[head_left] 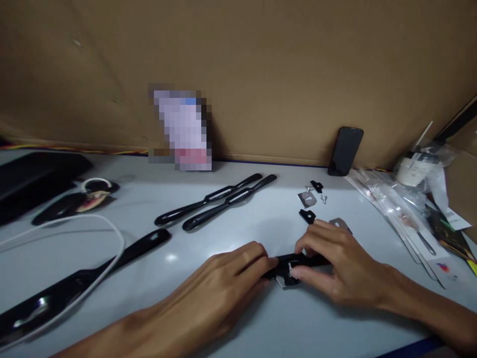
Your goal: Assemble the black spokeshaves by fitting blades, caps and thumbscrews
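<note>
A black spokeshave (285, 260) lies near the front of the table between my two hands. My left hand (234, 278) has its fingers wrapped round the left handle. With my right hand (341, 263) I grip the tool from the other side, its thumb against a small silver thumbscrew (290, 268) on the black cap. The corner of a grey blade (281, 282) sticks out below the cap. Just beyond my right hand are a loose black cap (307, 216) and a grey blade (340, 224), partly covered by the fingers. Two more spokeshave bodies (208, 215) (238, 197) lie farther back.
Another cap (316, 186), a slotted blade (307, 199) and thumbscrews (324, 199) lie behind. A larger black tool (74, 283) and white cable (121, 238) occupy the left, near keys (89, 199). A phone (346, 151) leans on the cardboard wall (268, 74); plastic packets (395, 214) lie right.
</note>
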`<state>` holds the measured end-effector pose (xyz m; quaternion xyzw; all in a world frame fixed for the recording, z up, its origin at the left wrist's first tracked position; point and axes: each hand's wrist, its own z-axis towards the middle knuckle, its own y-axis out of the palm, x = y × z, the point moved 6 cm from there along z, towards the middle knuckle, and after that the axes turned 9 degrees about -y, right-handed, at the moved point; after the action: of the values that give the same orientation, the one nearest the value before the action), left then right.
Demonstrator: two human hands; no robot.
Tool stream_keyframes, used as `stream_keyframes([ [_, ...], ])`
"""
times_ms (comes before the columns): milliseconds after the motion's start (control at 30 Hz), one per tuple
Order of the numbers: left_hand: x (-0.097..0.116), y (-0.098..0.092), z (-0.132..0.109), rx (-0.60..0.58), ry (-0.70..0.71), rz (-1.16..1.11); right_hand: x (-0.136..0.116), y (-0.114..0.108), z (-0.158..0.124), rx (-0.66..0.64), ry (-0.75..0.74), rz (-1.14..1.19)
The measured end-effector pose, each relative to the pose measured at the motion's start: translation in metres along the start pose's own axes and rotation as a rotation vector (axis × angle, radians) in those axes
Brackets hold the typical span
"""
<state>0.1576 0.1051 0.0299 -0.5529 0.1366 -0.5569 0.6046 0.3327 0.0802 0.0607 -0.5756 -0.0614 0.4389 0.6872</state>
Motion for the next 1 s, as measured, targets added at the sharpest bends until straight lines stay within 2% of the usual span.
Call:
stream_keyframes([
  [133, -0.001, 0.0, 0.0, -0.023, 0.008, 0.016, 0.011, -0.001, -0.005, -0.204, 0.032, -0.067],
  [333, -0.001, -0.001, 0.001, -0.016, -0.008, -0.007, 0.022, 0.008, -0.006, -0.302, 0.024, 0.04],
  [533, -0.005, 0.001, -0.002, -0.066, 0.001, 0.005, 0.021, 0.005, -0.007, -0.286, 0.028, 0.051],
  [700, -0.006, 0.002, -0.003, -0.064, -0.015, -0.005, 0.003, -0.006, -0.007, -0.126, -0.14, 0.015],
  [800, -0.005, 0.001, 0.0, -0.045, -0.045, -0.059, -0.007, -0.003, -0.008, -0.134, -0.213, 0.006],
  [1000, -0.001, -0.002, 0.003, -0.021, -0.042, -0.037, -0.009, 0.0, -0.008, -0.086, -0.154, 0.007],
])
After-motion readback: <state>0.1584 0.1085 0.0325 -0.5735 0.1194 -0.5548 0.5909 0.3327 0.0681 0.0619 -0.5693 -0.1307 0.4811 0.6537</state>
